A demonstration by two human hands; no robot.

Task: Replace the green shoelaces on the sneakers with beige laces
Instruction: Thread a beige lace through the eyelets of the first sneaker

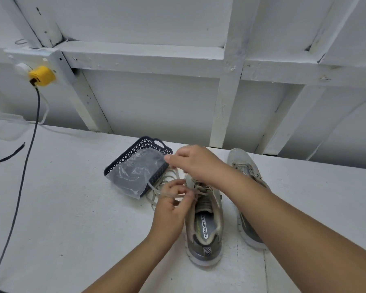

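Two grey-beige sneakers stand on the white table. The left sneaker (205, 225) has its heel toward me and a beige lace (156, 188) threaded through its upper eyelets. Loose loops of that lace trail left toward the basket. My left hand (171, 210) pinches a strand of the lace beside the sneaker's tongue. My right hand (197, 162) is above the toe of the same sneaker, fingers curled on another strand of the lace. The right sneaker (246, 172) lies behind my right forearm, mostly hidden, with no lace visible in it.
A dark perforated basket (133, 152) with a clear plastic bag (133, 173) on it sits left of the sneakers. A grey cable (21, 180) runs from a yellow plug (41, 76) across the table's left side. A black cord end (11, 155) lies far left.
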